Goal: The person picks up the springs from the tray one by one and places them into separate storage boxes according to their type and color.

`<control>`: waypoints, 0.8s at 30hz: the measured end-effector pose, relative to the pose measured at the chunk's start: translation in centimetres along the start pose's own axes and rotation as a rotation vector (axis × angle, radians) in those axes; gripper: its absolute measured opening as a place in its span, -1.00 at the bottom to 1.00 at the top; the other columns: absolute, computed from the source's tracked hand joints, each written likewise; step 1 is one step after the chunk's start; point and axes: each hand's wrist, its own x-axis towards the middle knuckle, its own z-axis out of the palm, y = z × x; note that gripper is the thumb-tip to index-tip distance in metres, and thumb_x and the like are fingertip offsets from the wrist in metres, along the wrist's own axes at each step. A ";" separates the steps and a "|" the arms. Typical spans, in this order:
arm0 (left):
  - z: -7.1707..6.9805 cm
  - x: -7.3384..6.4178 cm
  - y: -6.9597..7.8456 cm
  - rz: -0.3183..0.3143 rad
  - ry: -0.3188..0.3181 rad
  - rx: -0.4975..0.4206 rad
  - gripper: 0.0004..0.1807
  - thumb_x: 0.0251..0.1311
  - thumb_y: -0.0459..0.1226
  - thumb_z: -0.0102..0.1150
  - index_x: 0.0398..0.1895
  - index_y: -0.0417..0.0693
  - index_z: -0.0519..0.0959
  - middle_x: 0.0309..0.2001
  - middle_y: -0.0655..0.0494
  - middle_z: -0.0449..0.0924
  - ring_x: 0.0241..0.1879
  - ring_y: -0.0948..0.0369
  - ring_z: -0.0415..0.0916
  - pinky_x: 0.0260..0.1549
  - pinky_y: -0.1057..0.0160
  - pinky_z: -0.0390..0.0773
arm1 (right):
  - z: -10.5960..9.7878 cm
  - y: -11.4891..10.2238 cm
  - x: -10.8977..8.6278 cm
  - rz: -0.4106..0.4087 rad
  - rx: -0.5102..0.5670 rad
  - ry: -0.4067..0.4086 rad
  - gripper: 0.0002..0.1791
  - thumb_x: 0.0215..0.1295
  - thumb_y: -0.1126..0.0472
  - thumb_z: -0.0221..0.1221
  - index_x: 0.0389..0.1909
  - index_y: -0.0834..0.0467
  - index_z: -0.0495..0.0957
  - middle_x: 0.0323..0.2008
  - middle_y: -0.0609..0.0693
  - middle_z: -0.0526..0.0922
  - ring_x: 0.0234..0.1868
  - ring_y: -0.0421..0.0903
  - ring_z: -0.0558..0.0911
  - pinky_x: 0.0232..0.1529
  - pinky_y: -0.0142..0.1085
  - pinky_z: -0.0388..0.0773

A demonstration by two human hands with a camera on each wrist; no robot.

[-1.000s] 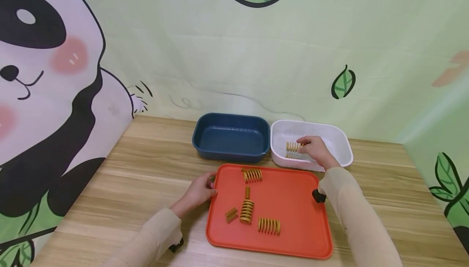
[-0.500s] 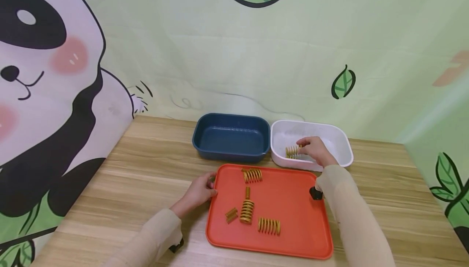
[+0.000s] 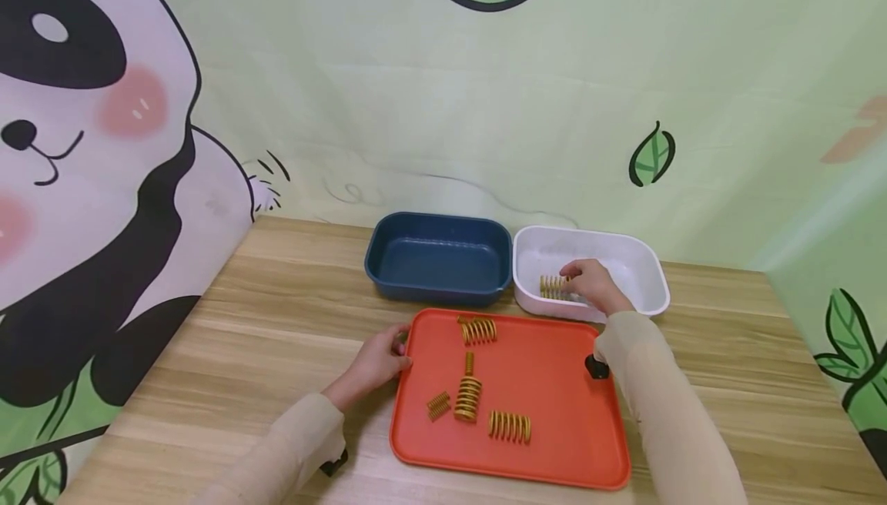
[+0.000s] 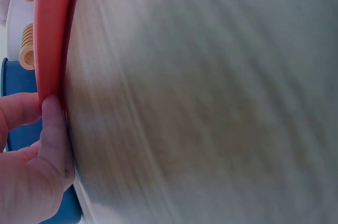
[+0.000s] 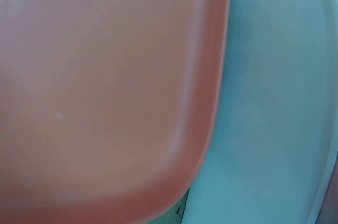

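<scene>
In the head view my left hand (image 3: pixel 374 362) pinches the left rim of the red tray (image 3: pixel 561 405); the left wrist view shows the thumb and fingers on either side of that rim (image 4: pixel 53 34). My right hand (image 3: pixel 592 283) reaches over the near wall of the white bin (image 3: pixel 637 274). Its fingertips pinch the right end of a gold coil spring (image 3: pixel 552 286) low in the bin. Several gold springs lie on the tray, among them a thick one (image 3: pixel 509 427), another thick one (image 3: pixel 467 399) and a thin small one (image 3: pixel 438 406).
A dark blue bin (image 3: pixel 440 262) stands left of the white bin, behind the tray. All rest on a wooden table (image 3: pixel 277 320) against a printed cloth backdrop (image 3: pixel 388 105). The right wrist view shows mostly a tray corner (image 5: pixel 174 182).
My right hand and the spring it pinches have sunk slightly in the white bin since a second ago, and the forearm has shifted a little left. The left hand stays on the tray rim.
</scene>
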 end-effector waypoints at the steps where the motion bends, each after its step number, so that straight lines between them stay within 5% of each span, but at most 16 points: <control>1: 0.0 0.0 0.0 0.001 0.001 -0.002 -0.43 -0.12 -0.56 0.11 0.09 -0.28 0.34 -0.51 0.02 0.38 -0.55 0.24 0.31 -0.61 0.36 0.41 | 0.0 -0.1 0.0 0.004 -0.012 -0.003 -0.65 0.04 0.38 0.07 -0.10 0.42 0.45 -0.15 0.31 0.49 -0.18 0.08 0.43 -0.15 -0.17 0.42; 10: 0.0 0.0 0.0 0.009 -0.005 -0.003 -0.43 -0.12 -0.56 0.10 0.10 -0.29 0.33 -0.51 0.02 0.37 -0.57 0.25 0.30 -0.63 0.37 0.40 | -0.2 -0.5 -0.5 0.072 0.015 -0.011 -0.61 0.14 0.30 0.06 0.01 0.34 0.39 0.01 0.28 0.42 -0.01 0.11 0.38 0.06 -0.05 0.32; 24: 0.1 0.1 0.0 0.017 0.006 0.028 -0.42 -0.12 -0.55 0.11 0.10 -0.29 0.33 -0.52 0.03 0.38 -0.53 0.24 0.30 -0.60 0.37 0.37 | -0.6 -0.6 -0.6 -0.005 0.032 0.065 -0.61 0.13 0.29 0.08 0.00 0.34 0.40 0.00 0.29 0.44 -0.02 0.15 0.43 0.03 -0.04 0.36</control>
